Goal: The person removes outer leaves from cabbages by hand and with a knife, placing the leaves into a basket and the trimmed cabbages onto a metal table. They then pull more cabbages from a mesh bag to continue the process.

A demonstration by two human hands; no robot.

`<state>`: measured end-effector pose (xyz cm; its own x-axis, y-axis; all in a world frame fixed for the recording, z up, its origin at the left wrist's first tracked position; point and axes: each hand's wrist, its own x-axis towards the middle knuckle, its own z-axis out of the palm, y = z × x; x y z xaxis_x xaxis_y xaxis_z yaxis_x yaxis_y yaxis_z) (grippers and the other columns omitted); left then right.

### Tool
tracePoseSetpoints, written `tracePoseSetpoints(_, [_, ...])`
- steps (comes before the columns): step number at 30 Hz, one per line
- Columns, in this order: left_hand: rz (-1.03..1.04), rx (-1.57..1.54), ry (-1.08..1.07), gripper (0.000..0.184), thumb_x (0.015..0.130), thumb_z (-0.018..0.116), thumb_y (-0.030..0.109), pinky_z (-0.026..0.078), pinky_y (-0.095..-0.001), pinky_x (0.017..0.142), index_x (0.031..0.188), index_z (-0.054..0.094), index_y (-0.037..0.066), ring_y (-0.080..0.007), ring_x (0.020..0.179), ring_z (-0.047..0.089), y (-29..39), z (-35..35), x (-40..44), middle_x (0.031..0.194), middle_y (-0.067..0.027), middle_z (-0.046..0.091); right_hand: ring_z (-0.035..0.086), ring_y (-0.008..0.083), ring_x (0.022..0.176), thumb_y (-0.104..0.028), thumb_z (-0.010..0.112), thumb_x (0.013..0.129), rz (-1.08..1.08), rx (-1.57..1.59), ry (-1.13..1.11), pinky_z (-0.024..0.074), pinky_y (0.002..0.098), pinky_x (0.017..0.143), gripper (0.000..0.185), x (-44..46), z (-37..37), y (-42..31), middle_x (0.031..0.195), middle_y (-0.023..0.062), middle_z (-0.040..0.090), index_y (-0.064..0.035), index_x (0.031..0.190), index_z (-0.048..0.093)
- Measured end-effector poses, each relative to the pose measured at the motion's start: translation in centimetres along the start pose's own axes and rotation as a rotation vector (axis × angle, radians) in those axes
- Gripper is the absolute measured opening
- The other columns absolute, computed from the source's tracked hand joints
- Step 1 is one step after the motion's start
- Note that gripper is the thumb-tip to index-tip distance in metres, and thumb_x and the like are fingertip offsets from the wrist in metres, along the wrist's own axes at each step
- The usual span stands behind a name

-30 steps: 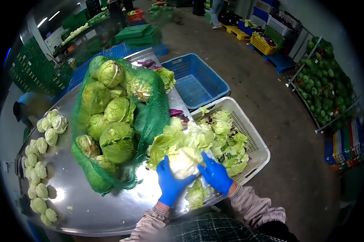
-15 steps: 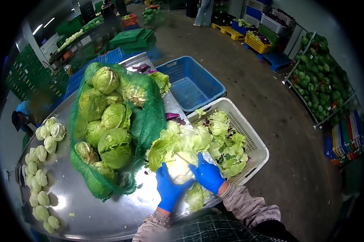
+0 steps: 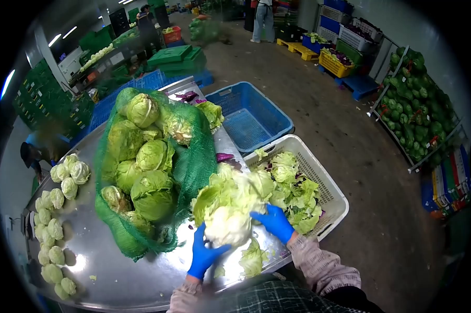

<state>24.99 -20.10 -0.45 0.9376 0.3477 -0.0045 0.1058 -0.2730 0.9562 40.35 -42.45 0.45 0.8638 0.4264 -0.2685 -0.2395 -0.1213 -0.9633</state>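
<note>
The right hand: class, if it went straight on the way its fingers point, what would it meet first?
The right hand would most likely meet the pale cabbage first; the fingertips look very near it, though whether they already touch is unclear.

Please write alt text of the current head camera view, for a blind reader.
A person's gloved left hand and right hand flank a pale cabbage at a metal table. A green net of cabbages lies left; a white crate of leaves stands right.

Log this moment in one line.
left hand: open, at left of pale cabbage | right hand: open, at its right | green net sack: holds cabbages | white crate: holds leaves
</note>
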Motion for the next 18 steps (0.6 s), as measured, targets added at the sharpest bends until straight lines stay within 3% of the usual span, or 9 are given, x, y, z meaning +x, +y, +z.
tracePoseSetpoints(3, [-0.338,-0.282,0.07,0.09,0.072,0.087,0.029,0.051,-0.0367,0.093,0.138,0.037,-0.008,-0.0285,0.114,0.058,0.3,-0.6,-0.5,0.13,-0.0221,0.054,0.062,0.0127,0.072,-0.026,0.075,0.086,-0.276,-0.234,0.041,0.0508,0.0309,0.064,0.036,-2.6,3.2,-0.5,0.083,0.0104,0.071,0.0043,0.102,0.067])
tracePoseSetpoints(4, [-0.375,-0.108,0.133,0.089,0.072,0.086,0.032,0.05,-0.0366,0.094,0.136,0.039,-0.009,-0.0288,0.115,0.057,1.6,0.2,0.2,0.128,-0.0224,0.054,0.06,0.0121,0.069,-0.026,0.075,0.085,-0.157,-0.149,0.037,0.0498,0.0308,0.062,0.034,-2.5,3.5,-0.4,0.076,0.0089,0.068,0.0033,0.101,0.067])
tracePoseSetpoints(5, [-0.404,0.06,0.197,0.088,0.073,0.085,0.035,0.049,-0.0365,0.094,0.134,0.041,-0.011,-0.0291,0.115,0.056,2.6,0.9,0.7,0.127,-0.0227,0.054,0.058,0.0113,0.063,-0.025,0.076,0.084,-0.235,-0.158,0.129,0.0488,0.0301,0.057,0.03,-1.7,3.5,0.0,0.07,0.0049,0.063,0.0006,0.097,0.068])
tracePoseSetpoints(8, [-0.303,0.02,0.293,0.09,0.07,0.086,0.037,0.047,-0.0355,0.096,0.135,0.043,-0.008,-0.0284,0.115,0.056,2.6,1.7,1.5,0.126,-0.0224,0.055,0.053,0.0107,0.053,-0.024,0.075,0.084,-0.133,0.011,0.166,0.0445,0.029,0.046,0.025,2.1,1.8,-0.2,0.064,0.0039,0.057,-0.0044,0.078,0.06])
tracePoseSetpoints(9, [-0.273,0.004,0.297,0.09,0.07,0.087,0.036,0.047,-0.0356,0.096,0.135,0.042,-0.008,-0.0282,0.115,0.056,3.2,1.7,1.5,0.127,-0.0223,0.054,0.054,0.0058,0.064,-0.018,0.074,0.085,-0.173,-0.195,0.206,0.0462,0.0245,0.058,0.023,4.3,0.7,1.1,0.071,-0.0009,0.06,-0.001,0.1,0.068])
tracePoseSetpoints(11, [-0.232,-0.139,0.216,0.095,0.068,0.089,0.03,0.047,-0.0372,0.098,0.14,0.038,-0.006,-0.0279,0.115,0.055,3.5,1.3,1.5,0.13,-0.0206,0.051,0.058,0.0122,0.064,-0.022,0.076,0.082,-0.245,-0.39,0.286,0.0489,0.0311,0.06,0.035,7.3,-1.3,1.5,0.071,0.0051,0.062,-0.0004,0.108,0.066])
tracePoseSetpoints(14, [-0.131,-0.141,0.057,0.106,0.066,0.09,0.028,0.046,-0.0392,0.101,0.147,0.029,-0.003,-0.0274,0.123,0.049,-0.4,0.6,0.3,0.136,-0.0177,0.044,0.064,0.0188,0.069,-0.023,0.076,0.079,-0.095,-0.548,0.224,0.0514,0.0359,0.064,0.047,5.1,-0.6,-2.4,0.078,0.0117,0.067,0.0005,0.117,0.062])
tracePoseSetpoints(17, [-0.049,0.145,0.016,0.112,0.065,0.089,0.036,0.043,-0.0442,0.104,0.15,0.026,0.002,-0.0347,0.129,0.044,1.4,0.8,-0.9,0.141,-0.0227,0.037,0.067,0.0311,0.096,-0.044,0.078,0.077,-0.364,-0.488,0.085,0.0538,0.0367,0.081,0.071,-0.1,1.6,-6.0,0.116,0.023,0.064,-0.0024,0.13,0.056])
tracePoseSetpoints(18, [-0.006,0.253,-0.025,0.112,0.064,0.088,0.038,0.043,-0.0452,0.104,0.151,0.025,0.005,-0.0365,0.129,0.043,2.5,1.0,-1.0,0.143,-0.0239,0.035,0.065,0.0337,0.101,-0.052,0.078,0.074,-0.414,-0.7,0.06,0.0531,0.0389,0.084,0.079,-1.2,2.3,-6.1,0.124,0.0245,0.058,-0.0047,0.132,0.055])
